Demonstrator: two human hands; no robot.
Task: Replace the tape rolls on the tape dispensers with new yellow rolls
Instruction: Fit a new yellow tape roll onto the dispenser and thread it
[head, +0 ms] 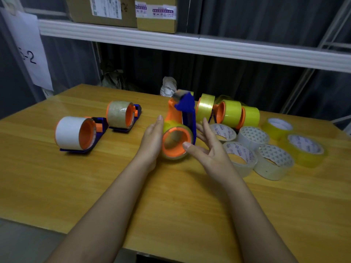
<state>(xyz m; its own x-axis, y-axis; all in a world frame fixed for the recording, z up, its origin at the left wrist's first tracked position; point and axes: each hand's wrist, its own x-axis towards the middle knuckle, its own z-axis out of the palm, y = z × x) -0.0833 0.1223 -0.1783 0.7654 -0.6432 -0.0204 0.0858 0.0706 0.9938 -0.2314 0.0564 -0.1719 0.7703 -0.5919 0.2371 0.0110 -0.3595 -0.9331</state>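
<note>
The tape dispenser [178, 128], orange with a blue blade guard and a yellow roll [175, 141] on its hub, stands tilted at the middle of the wooden table [57, 186] between the two hands. The left hand [152, 138] lies flat against the roll's left side, fingers straight and together, pressing rather than gripping. The right hand [206, 147] is spread wide, thumb tip touching the orange hub's rim, fingers fanned beside the blue frame; whether they touch it cannot be told. To the left lie a dispenser with a white roll [76, 133] and a dispenser with a brown roll [122, 116]. Behind stand more dispensers loaded with yellow rolls [231, 112]. At the right lie loose clear rolls [252, 138] and loose yellow rolls [302, 149], their cores printed with small writing too blurred to read. A paper sheet [28, 52] on the left post reads "-2" after a cut-off character. Labelled cardboard boxes [123, 10] sit on the shelf above, text illegible.
</note>
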